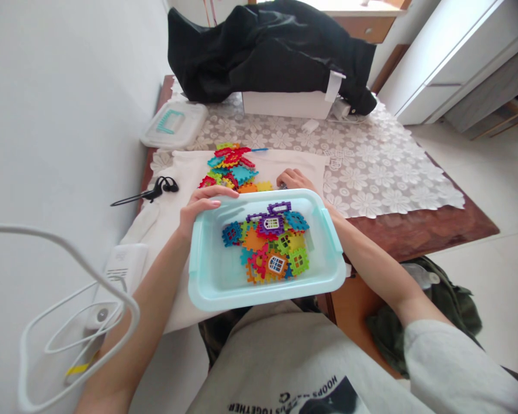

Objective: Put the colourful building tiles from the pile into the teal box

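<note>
A pale turquoise plastic box [207,270] is tilted toward me at the table's near edge, with several bright interlocking toy tiles [271,244] piled inside. My left hand [201,204] grips the box's far left rim, thumb over the edge. My right hand [294,179] is behind the far rim with fingers curled; what it holds, if anything, is hidden. More coloured tiles [232,167] lie in a heap on a white cloth [185,172] just beyond the box.
The box's clear lid [172,123] lies at the far left of the table. Black earphones [153,192], a white charger and loose cables [121,264] sit at left by the wall. A white carton [285,103] under a black garment [267,52] stands at the back. A green bag [453,305] is on the floor.
</note>
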`<state>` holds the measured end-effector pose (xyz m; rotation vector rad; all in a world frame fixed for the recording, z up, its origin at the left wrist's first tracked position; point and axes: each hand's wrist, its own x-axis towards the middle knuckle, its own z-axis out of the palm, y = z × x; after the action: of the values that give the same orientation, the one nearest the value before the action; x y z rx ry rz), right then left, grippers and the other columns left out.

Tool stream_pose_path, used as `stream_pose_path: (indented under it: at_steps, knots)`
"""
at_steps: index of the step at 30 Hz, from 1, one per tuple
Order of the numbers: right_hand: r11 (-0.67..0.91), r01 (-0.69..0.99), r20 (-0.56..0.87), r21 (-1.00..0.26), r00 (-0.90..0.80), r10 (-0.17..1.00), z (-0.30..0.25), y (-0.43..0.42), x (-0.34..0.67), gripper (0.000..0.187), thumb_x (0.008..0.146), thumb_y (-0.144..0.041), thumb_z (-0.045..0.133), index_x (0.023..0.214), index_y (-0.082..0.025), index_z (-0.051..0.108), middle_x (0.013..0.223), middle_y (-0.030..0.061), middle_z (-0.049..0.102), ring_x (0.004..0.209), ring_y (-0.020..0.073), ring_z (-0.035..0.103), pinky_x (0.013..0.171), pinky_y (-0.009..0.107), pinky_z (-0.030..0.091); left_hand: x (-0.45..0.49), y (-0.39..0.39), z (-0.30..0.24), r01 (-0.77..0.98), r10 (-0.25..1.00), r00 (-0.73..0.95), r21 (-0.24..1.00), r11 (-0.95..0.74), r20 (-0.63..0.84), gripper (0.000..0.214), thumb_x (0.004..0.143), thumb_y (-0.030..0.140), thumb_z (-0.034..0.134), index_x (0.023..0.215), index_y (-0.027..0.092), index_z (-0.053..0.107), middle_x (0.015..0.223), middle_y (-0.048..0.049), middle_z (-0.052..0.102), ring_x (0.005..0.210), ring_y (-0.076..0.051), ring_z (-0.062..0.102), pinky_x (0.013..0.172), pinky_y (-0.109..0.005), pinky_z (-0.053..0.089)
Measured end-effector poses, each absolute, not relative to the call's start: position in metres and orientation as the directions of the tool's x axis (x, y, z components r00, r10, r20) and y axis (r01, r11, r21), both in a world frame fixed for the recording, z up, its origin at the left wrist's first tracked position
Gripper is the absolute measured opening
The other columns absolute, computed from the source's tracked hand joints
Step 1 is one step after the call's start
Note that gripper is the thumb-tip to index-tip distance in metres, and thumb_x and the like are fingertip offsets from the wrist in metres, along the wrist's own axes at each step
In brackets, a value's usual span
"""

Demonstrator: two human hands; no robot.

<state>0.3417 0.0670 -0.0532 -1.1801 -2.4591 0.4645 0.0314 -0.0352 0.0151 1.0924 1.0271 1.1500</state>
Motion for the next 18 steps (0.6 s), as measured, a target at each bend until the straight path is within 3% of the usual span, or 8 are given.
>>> stream_pose_path:
  at_steps: [3, 9, 14, 18]
  knots:
    - [0.565, 0.652, 0.244, -0.506, -0.521, 0.818, -0.050, 0.063, 0.340, 0.017, 0.107, -0.040, 0.062, 0.104, -0.024, 0.062, 0.110, 0.0121, 0.073, 0.101, 0.0278, 0.063, 0.088, 0.039, 0.050, 0.031, -0.035, 0.014, -0.164, 0.990, 0.131, 0.984, 0.073, -0.052, 0.033, 0.065, 0.029, 0.077, 0.090, 0.015, 0.092, 0.087, -0.0085, 0.085, 0.074, -0.021, 0.073, 0.063, -0.027, 0.055]
    - [0.472, 0.507, 0.329, -0.721, -0.349, 0.877, -0.046, 0.061, 0.335, 0.050, 0.099, -0.072, 0.066, 0.083, -0.025, 0.058, 0.083, 0.0027, 0.066, 0.077, 0.0193, 0.056, 0.077, 0.035, 0.045, 0.030, -0.035, 0.013, -0.168, 0.987, 0.156, 0.983, 0.073, -0.046, 0.032, 0.067, 0.029, 0.077, 0.092, 0.014, 0.092, 0.088, -0.0084, 0.085, 0.074, -0.021, 0.073, 0.063, -0.026, 0.054]
    - [0.358, 0.227, 0.354, -0.906, -0.061, 0.933, -0.042, 0.069, 0.334, 0.074, 0.090, -0.097, 0.062, 0.069, -0.026, 0.052, 0.066, -0.0019, 0.047, 0.063, 0.0157, 0.041, 0.063, 0.033, 0.037, 0.030, -0.035, 0.013, -0.177, 0.986, 0.162, 0.982, 0.065, -0.036, 0.032, 0.067, 0.028, 0.077, 0.093, 0.014, 0.092, 0.085, -0.0080, 0.084, 0.071, -0.021, 0.073, 0.062, -0.027, 0.054]
    - [0.334, -0.058, 0.332, -0.941, 0.040, 0.942, -0.026, 0.077, 0.343, 0.079, 0.091, -0.103, 0.051, 0.068, -0.028, 0.043, 0.066, -0.0009, 0.043, 0.066, 0.0182, 0.048, 0.064, 0.035, 0.046, 0.030, -0.035, 0.012, -0.181, 0.984, 0.178, 0.981, 0.064, -0.032, 0.033, 0.069, 0.027, 0.077, 0.094, 0.014, 0.093, 0.086, -0.0090, 0.086, 0.071, -0.022, 0.075, 0.063, -0.028, 0.056]
